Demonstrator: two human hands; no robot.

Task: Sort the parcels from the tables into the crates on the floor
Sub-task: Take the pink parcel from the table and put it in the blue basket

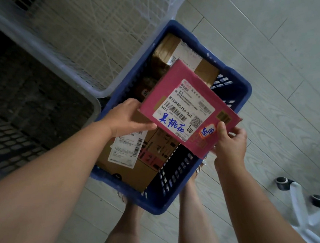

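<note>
Right grip: I see the right hand [229,140] pinching the near corner of the pink parcel [172,93], thumb on top, fingers tucked beneath.
Left grip: the left hand [125,117] holds the parcel's corner at 9 o'clock, its fingers running under the edge.
Parcel: flat and tilted, held over the blue crate [248,92] at the middle of my view; I cannot tell whether it touches anything below.
Label: a white shipping label [183,109] with barcodes and blue handwriting faces up at me.
Crate contents: a brown cardboard box [132,172] with its own label lies at 6 o'clock inside; a taped brown parcel [168,47] sits at 12 o'clock, partly under the pink one.
Neighbours: a white mesh crate [102,91] stands at 11 o'clock, touching the blue one; a black crate [28,105] lies at 9 o'clock.
Floor: pale grey tiles [286,71], the person's legs at 6 o'clock.
Edge of frame: a white chair base [298,204] with black castors at 4 o'clock.
</note>
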